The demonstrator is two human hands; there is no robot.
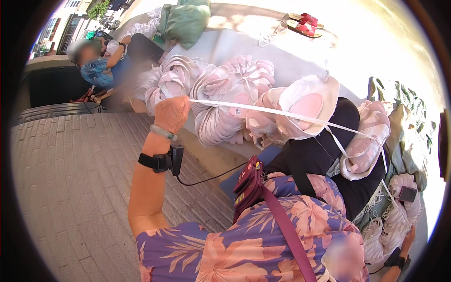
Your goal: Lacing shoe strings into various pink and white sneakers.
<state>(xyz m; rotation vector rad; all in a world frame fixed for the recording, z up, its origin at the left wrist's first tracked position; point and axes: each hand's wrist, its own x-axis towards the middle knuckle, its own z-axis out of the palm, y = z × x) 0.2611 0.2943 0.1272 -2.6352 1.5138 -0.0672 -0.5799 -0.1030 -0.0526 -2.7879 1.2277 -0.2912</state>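
My left hand (pixel 172 114) is a closed fist, raised out to the left, gripping a white shoelace (pixel 277 112). The lace runs taut rightward to a pale pink and white shoe upper (pixel 365 145) resting on my black-trousered leg. Another lace stretch passes from this upper down to my right hand (pixel 409 238) at the lower right. Its fingertips look closed on that lace, beside bundled white laces (pixel 376 237); the grip is small and partly hidden. A larger pale upper with a pink insole (pixel 307 109) lies just beyond my lap, behind the taut lace.
Stacked pale shoe uppers (pixel 218 103) line the ledge to the left. Red sandals (pixel 305 26) and a green sack (pixel 185 21) lie farther off. Another person (pixel 101 68) sits at the upper left. A cable (pixel 211 181) hangs from my left wrist device near a maroon bag (pixel 249 188).
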